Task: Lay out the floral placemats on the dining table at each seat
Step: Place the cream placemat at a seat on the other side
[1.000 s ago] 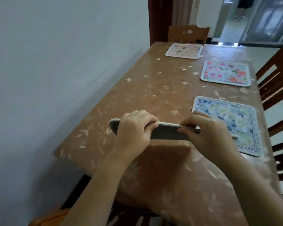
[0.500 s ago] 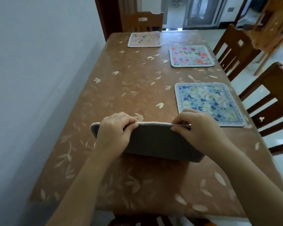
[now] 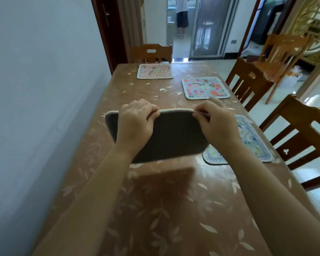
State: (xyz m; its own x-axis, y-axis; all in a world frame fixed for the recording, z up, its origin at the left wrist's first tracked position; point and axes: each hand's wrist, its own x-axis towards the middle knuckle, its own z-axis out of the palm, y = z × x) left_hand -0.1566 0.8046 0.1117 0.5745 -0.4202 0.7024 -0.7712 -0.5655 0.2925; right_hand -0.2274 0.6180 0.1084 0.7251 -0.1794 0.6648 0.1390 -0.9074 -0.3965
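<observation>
Both hands hold one mat (image 3: pixel 174 133) upright over the middle of the counter (image 3: pixel 174 209), its grey backing facing the camera and its pale top edge running level between them. The left hand (image 3: pixel 135 124) is curled over the top edge near the mat's left corner, fingers folded down the far side. The right hand (image 3: pixel 217 124) pinches the top edge at the right corner. The mat's lower edge appears to hang just clear of the surface, with its shadow on the counter below and nearer the camera.

Three more mats lie flat, face up. A peach mat (image 3: pixel 155 71) sits at the far edge, in front of the end chair (image 3: pixel 151 52). A pink mat (image 3: pixel 205 88) lies by the right edge, beside the far side chair (image 3: pixel 248 82). A blue mat (image 3: pixel 251 143) lies by the right edge closer in, beside the near side chair (image 3: pixel 307 132), its left part hidden behind the right hand and the held mat.

The counter's left edge runs along a wall (image 3: pixel 35 89). Its brown cover is printed with pale leaves.
</observation>
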